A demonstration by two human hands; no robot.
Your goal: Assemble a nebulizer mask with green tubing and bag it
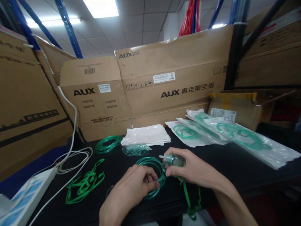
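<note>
A: So, what are the hands gripping?

B: Right hand is curled around a clear mask, fingers closed over it, its small port poking left. Left hand pinches a green tubing coil between thumb and fingertips. Both hands meet above the near middle of a black table.

A: Anything hanging off the mask?

B: A green strap trails down from the right hand past the table's front edge.

A: What sits close by?

B: Just behind the hands, a second mask, lying in front of flat white bags. Left of that, another coil. Further left, loose green straps in a heap, beside white cable running to a power strip.

A: And to the right?

B: Sealed packets with green tubing inside, overlapping in a row. Cardboard boxes marked AUX wall in the back.
</note>
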